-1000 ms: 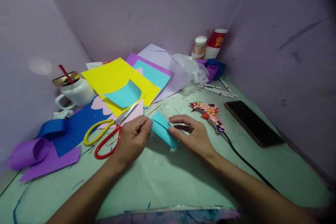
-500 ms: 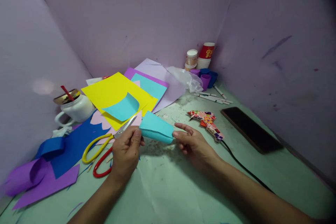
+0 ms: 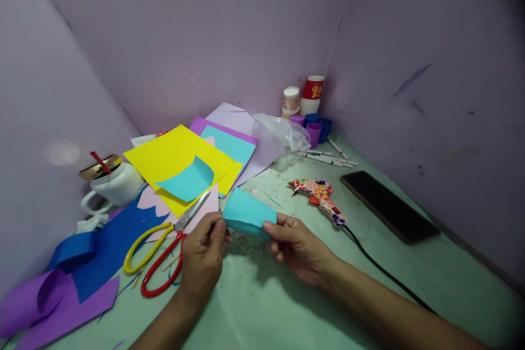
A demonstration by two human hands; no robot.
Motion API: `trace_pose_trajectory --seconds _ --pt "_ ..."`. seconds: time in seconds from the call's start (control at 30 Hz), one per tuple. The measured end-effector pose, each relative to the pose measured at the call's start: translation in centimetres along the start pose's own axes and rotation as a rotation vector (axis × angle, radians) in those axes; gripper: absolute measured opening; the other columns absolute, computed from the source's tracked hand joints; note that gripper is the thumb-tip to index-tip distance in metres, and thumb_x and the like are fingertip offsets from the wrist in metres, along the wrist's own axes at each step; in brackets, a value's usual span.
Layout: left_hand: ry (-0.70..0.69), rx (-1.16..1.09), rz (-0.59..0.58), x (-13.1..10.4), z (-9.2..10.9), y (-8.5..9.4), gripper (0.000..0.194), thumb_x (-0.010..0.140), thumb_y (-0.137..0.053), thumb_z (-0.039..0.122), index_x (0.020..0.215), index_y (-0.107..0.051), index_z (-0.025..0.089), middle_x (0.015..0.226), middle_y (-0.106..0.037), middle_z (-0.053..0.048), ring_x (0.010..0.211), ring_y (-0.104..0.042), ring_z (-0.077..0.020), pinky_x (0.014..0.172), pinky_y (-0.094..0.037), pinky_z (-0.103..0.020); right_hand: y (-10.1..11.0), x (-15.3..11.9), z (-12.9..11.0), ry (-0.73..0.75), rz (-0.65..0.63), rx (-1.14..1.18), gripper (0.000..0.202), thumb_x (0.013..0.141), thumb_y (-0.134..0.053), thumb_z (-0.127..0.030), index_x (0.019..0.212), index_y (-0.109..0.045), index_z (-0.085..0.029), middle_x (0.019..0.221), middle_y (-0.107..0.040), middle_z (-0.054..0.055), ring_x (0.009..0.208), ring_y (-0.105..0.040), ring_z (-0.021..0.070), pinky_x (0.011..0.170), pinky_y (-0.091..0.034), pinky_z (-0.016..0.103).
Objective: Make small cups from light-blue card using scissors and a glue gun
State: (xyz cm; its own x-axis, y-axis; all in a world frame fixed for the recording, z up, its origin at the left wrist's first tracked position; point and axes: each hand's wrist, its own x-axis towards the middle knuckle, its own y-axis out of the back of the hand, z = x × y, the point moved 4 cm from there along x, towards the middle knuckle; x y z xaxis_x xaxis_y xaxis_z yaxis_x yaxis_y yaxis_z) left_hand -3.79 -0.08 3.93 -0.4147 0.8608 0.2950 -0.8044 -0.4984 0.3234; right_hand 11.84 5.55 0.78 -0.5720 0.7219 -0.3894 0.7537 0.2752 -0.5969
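Between both hands, above the table, is a folded or rolled piece of light blue paper [image 3: 249, 209], wider toward the right. My left hand [image 3: 207, 249] pinches its left end between thumb and fingers. At the right end, my right hand [image 3: 297, 243] grips the edge with the thumb on top. Just left of my left hand lie scissors [image 3: 179, 225] with one yellow and one red handle, blades resting over pink paper [image 3: 208, 210]. Behind them a curved light blue piece [image 3: 189, 179] sits on a yellow sheet [image 3: 164, 153].
A flowered glue gun [image 3: 318, 197] with a black cord and a phone [image 3: 389, 205] lie to the right. Markers [image 3: 328, 158], small purple and blue cups [image 3: 314, 134] and paper cups [image 3: 314, 90] stand behind. At left are a white mug [image 3: 115, 188] and purple paper [image 3: 77, 311].
My right hand has closed its fingers on the right end of the light blue paper, where the index finger was stretched out before. The camera view has tilted slightly.
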Motion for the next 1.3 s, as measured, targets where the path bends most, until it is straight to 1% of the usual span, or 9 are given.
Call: trace_pose_trajectory --seconds 0.23,0.4,0.53,0.63,0.77,0.83,0.93,1.13,1.3 --pt "0.013 -0.072 -0.19 -0.3 -0.3 -0.4 0.023 0.08 -0.059 0.033 0.097 -0.058 0.018 0.064 -0.063 0.001 0.055 -0.059 -0.015 0.051 -0.048 -0.025 0.3 0.7 0.4 0.019 -0.022 -0.117 0.038 0.056 -0.082 -0.034 0.079 -0.062 -0.012 0.044 -0.052 -0.008 0.031 -0.044 0.0033 0.029 -0.032 0.012" --pt "-0.207 0.001 -0.091 -0.1 1.0 -0.3 0.008 0.079 -0.059 0.024 0.081 -0.065 0.019 0.095 -0.067 -0.007 0.083 -0.064 -0.0191 0.065 -0.052 -0.026 0.4 1.0 0.9 0.04 -0.031 -0.11 0.04 0.056 -0.083 -0.035 0.08 -0.063 -0.01 0.04 -0.053 -0.006 0.031 -0.046 0.005 0.03 -0.035 0.012" --pt "-0.447 0.128 0.012 -0.9 1.7 -0.1 0.005 0.078 -0.061 0.016 0.076 -0.063 0.02 0.095 -0.066 -0.007 0.084 -0.064 -0.0193 0.07 -0.052 -0.028 0.0 0.8 1.3 0.011 -0.065 0.028 0.038 0.057 -0.084 -0.034 0.078 -0.062 -0.012 0.044 -0.056 -0.005 0.034 -0.049 0.0046 0.033 -0.04 0.011" --pt "-0.54 0.123 0.026 -1.7 1.6 -0.2 0.019 0.075 -0.064 0.016 0.092 -0.058 0.023 0.108 -0.061 -0.008 0.096 -0.062 -0.0213 0.074 -0.053 -0.028 -0.1 0.7 1.5 -0.032 -0.072 0.158 0.035 0.056 -0.085 -0.034 0.072 -0.063 -0.011 0.051 -0.061 -0.002 0.044 -0.057 0.0069 0.043 -0.05 0.014" --pt "-0.315 0.021 -0.157 -1.8 1.0 -0.6 0.082 0.066 -0.075 0.027 0.134 -0.03 0.025 0.132 -0.047 -0.013 0.112 -0.054 -0.0253 0.089 -0.05 -0.035 -0.1 0.8 2.0 -0.173 -0.115 0.223 0.03 0.059 -0.082 -0.026 0.077 -0.065 -0.008 0.054 -0.066 0.002 0.043 -0.06 0.0097 0.046 -0.052 0.017" --pt "-0.22 -0.016 -0.332 -1.7 1.0 -1.0 0.095 0.062 -0.078 0.027 0.139 -0.022 0.026 0.134 -0.047 -0.012 0.118 -0.05 -0.0265 0.096 -0.046 -0.038 0.0 0.8 2.5 -0.266 -0.14 0.232 0.027 0.063 -0.078 -0.023 0.082 -0.066 -0.007 0.056 -0.067 0.004 0.041 -0.06 0.0096 0.045 -0.052 0.017" --pt "-0.184 -0.114 -0.53 -1.8 1.3 -1.5 0.085 0.062 -0.077 0.027 0.134 -0.032 0.024 0.124 -0.056 -0.01 0.112 -0.055 -0.0257 0.093 -0.047 -0.035 0.4 0.8 3.1 -0.361 -0.181 0.232 0.022 0.068 -0.072 -0.021 0.082 -0.065 -0.005 0.057 -0.068 0.006 0.043 -0.062 0.0114 0.045 -0.051 0.017" --pt "-0.06 -0.256 -0.424 -1.4 1.0 -1.7 0.037 0.064 -0.075 0.025 0.095 -0.058 0.019 0.091 -0.068 -0.005 0.084 -0.064 -0.0204 0.075 -0.051 -0.029 0.1 0.7 3.6 -0.405 -0.25 0.183 0.016 0.071 -0.067 -0.021 0.076 -0.063 -0.007 0.056 -0.065 0.004 0.046 -0.062 0.0101 0.043 -0.048 0.015" --pt "0.004 -0.147 -0.399 -0.9 1.2 -1.4 0.048 0.063 -0.074 0.025 0.104 -0.051 0.017 0.092 -0.065 -0.004 0.083 -0.061 -0.0195 0.076 -0.049 -0.031 0.2 0.8 1.6 -0.106 -0.08 -0.253 0.035 0.073 -0.068 -0.036 0.097 -0.062 -0.01 0.066 -0.063 0.003 0.048 -0.058 0.0113 0.038 -0.044 0.019"
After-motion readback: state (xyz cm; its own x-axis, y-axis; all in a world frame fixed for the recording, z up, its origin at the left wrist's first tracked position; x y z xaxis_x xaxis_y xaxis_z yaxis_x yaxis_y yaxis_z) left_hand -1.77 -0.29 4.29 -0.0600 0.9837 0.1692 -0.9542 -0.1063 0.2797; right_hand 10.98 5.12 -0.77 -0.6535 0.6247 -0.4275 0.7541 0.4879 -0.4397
